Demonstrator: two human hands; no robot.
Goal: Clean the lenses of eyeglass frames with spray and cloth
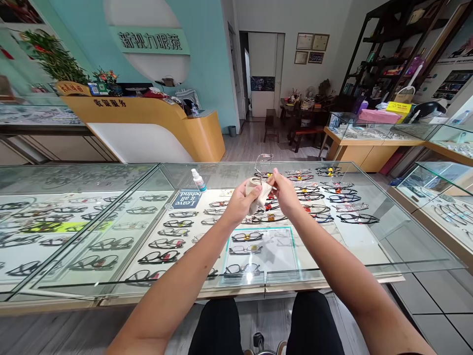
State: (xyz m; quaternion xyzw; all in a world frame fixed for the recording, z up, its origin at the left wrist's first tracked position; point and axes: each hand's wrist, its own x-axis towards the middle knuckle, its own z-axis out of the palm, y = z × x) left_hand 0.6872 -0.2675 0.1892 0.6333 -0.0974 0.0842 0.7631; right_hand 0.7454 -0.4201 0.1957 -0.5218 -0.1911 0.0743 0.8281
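Note:
Above the glass counter, my left hand (241,201) is closed around a bunched beige cloth (257,196). A pair of thin-framed eyeglasses (263,161) sticks up from between my hands, lenses on the far side. My right hand (286,191) is closed, its thumb and fingers pinching the eyeglasses by a temple arm next to the cloth. The cloth and fingers hide part of the temples. To the left, a white spray bottle (198,180) stands upright on the glass top.
Under the glass of the display counter (177,291) lie rows of eyeglass frames and a blue sign (186,198). A wooden reception desk (203,135) stands beyond at left. More showcases (377,140) are at right. My knees are below the counter's near edge.

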